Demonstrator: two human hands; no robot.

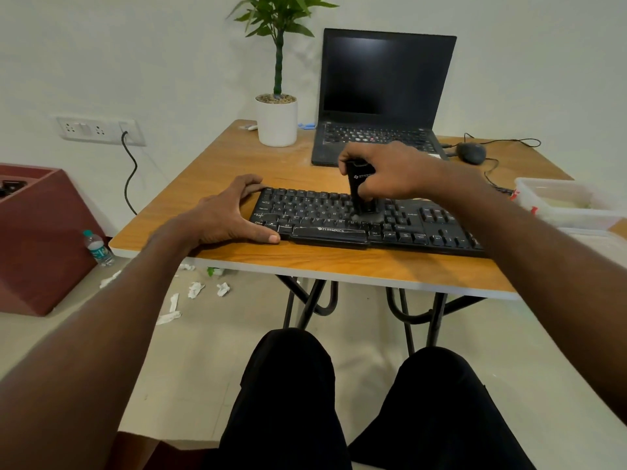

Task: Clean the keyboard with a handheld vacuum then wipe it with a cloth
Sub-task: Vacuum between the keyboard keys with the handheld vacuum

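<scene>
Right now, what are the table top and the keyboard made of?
The table top looks like wood or a wood-look laminate: orange-brown grain with a pale edge. The keyboard looks like matte black plastic with printed white letters.

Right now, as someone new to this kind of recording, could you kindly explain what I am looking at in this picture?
This is a single view from a camera worn on a person's head, looking down over their arms and knees. No machine is involved, only bare hands. The right hand has its grip around a black handheld vacuum, nozzle down on a black Zebronics keyboard. The left hand steadies the keyboard's left end. On the wooden table also stand an open laptop, a potted plant, a wired mouse and plastic containers.
</scene>
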